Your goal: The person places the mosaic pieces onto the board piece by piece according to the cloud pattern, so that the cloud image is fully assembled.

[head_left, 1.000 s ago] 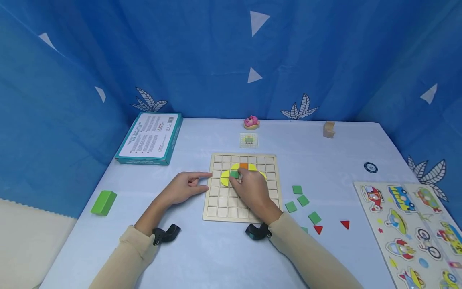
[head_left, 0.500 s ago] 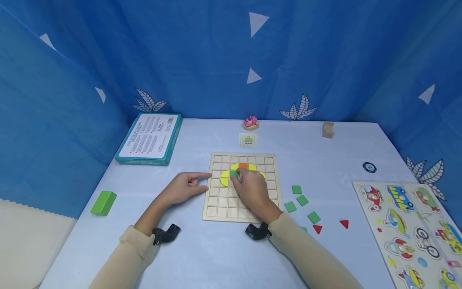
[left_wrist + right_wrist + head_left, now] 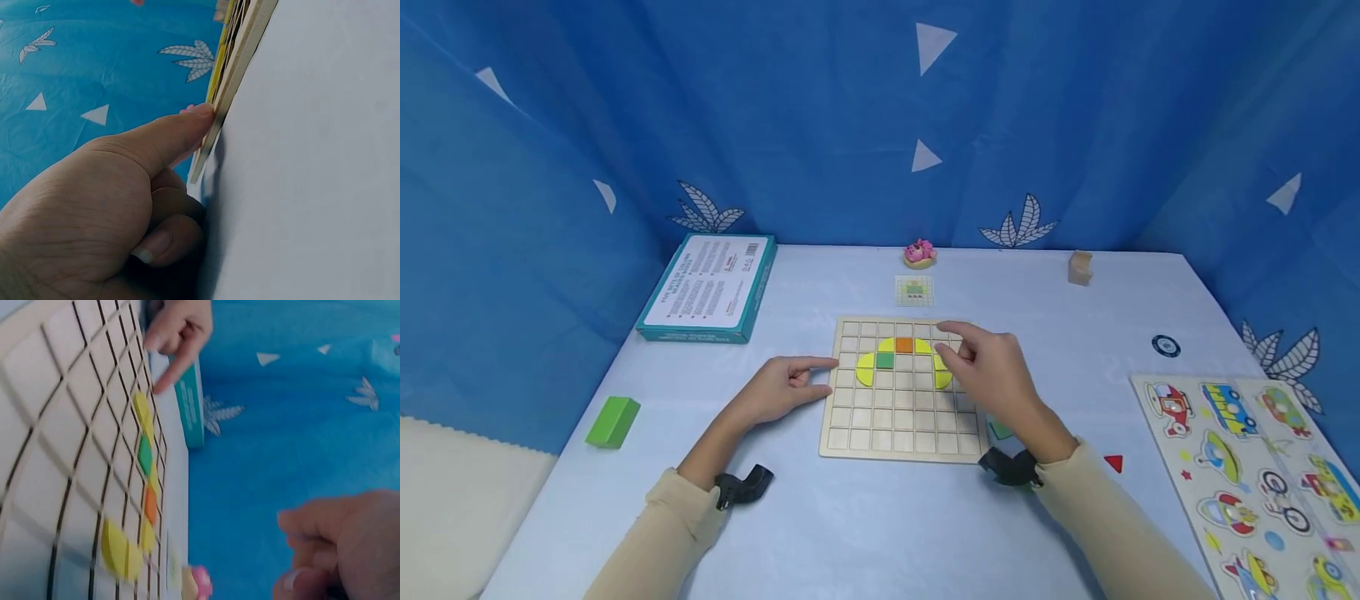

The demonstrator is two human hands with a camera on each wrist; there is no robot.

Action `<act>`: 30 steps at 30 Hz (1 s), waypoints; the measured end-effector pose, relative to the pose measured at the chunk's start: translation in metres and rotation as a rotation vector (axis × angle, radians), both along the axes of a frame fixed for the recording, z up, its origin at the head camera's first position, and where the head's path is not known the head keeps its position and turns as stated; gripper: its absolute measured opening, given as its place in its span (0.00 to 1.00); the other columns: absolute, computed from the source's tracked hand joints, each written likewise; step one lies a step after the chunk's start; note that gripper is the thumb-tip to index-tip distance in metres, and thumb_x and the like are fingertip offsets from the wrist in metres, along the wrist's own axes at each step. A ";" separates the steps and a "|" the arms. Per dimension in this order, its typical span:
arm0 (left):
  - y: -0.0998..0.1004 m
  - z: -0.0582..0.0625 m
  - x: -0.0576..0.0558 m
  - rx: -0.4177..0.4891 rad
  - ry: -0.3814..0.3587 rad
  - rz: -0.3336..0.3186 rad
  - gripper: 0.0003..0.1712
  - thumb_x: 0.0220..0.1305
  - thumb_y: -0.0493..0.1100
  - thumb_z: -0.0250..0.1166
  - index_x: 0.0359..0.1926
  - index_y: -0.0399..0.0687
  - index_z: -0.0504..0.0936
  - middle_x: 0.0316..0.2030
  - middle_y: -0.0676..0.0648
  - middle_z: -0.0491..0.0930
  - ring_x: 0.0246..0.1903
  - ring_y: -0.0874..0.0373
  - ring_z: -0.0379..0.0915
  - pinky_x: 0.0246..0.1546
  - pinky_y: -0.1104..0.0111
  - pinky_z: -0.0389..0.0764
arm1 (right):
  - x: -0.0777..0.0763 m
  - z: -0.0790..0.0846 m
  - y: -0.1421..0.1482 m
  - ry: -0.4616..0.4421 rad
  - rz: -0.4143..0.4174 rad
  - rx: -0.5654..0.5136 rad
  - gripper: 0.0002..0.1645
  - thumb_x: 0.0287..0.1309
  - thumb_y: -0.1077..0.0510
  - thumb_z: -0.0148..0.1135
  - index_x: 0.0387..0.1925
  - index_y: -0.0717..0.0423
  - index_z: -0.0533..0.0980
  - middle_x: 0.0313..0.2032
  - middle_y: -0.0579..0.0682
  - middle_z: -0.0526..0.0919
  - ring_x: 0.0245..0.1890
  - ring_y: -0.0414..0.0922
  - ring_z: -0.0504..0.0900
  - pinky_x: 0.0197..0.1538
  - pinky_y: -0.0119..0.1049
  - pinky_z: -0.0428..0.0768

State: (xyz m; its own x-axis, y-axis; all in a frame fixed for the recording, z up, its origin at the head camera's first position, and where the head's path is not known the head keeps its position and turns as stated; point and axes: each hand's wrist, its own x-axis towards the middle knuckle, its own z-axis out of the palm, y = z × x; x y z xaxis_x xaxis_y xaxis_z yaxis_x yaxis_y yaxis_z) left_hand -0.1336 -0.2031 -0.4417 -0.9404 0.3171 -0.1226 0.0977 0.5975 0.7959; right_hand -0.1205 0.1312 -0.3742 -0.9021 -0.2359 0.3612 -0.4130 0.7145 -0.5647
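The wooden grid board [image 3: 883,418] lies flat near the middle of the white surface [image 3: 850,533], its upper cells bearing an arch of curved yellow pieces [image 3: 865,377] with an orange square [image 3: 904,345] at the crown and a green square [image 3: 885,361] tucked under its left side. The lattice between cells likely keeps the pieces from sliding. The left grip [image 3: 778,392] clasps nothing; an outstretched finger and thumb touch the board's left edge, probably to steady it. The right grip [image 3: 988,367] hovers over the right side, thumb and forefinger parted, nothing visible between them. Beyond the far edge a small pattern card [image 3: 914,291] faces up, presumably placed for easy comparison with the board. Only the head view gives the full layout, including a loose green tile [image 3: 999,429] half hidden by the right wrist, a red triangle [image 3: 1114,463] farther right and the teal box [image 3: 706,287] at far left. The left wrist view alone shows the board's thin side close up with a fingertip against it; the right wrist view, somewhat blurred, shows the lattice at a low slant and the pieces lying among its lines.
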 end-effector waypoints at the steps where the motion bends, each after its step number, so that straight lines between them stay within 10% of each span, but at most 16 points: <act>1: 0.000 0.001 0.000 -0.002 0.003 -0.001 0.25 0.65 0.50 0.73 0.63 0.58 0.83 0.14 0.54 0.60 0.16 0.59 0.55 0.26 0.66 0.64 | 0.001 0.001 0.010 0.003 0.010 0.005 0.19 0.64 0.59 0.71 0.56 0.55 0.84 0.14 0.42 0.65 0.14 0.41 0.63 0.19 0.34 0.61; 18: 0.004 0.001 0.000 0.007 -0.008 -0.002 0.25 0.64 0.50 0.73 0.62 0.58 0.83 0.14 0.54 0.61 0.16 0.59 0.56 0.25 0.67 0.62 | 0.019 -0.047 0.123 -0.281 -0.016 0.142 0.18 0.63 0.58 0.72 0.54 0.50 0.86 0.16 0.40 0.71 0.19 0.41 0.70 0.23 0.32 0.67; 30: 0.001 0.000 0.003 -0.010 0.002 0.013 0.25 0.64 0.51 0.73 0.62 0.60 0.83 0.14 0.54 0.60 0.16 0.59 0.55 0.26 0.66 0.63 | 0.019 -0.051 0.135 -0.350 0.007 0.175 0.24 0.64 0.53 0.71 0.59 0.55 0.82 0.15 0.42 0.68 0.18 0.41 0.68 0.23 0.33 0.65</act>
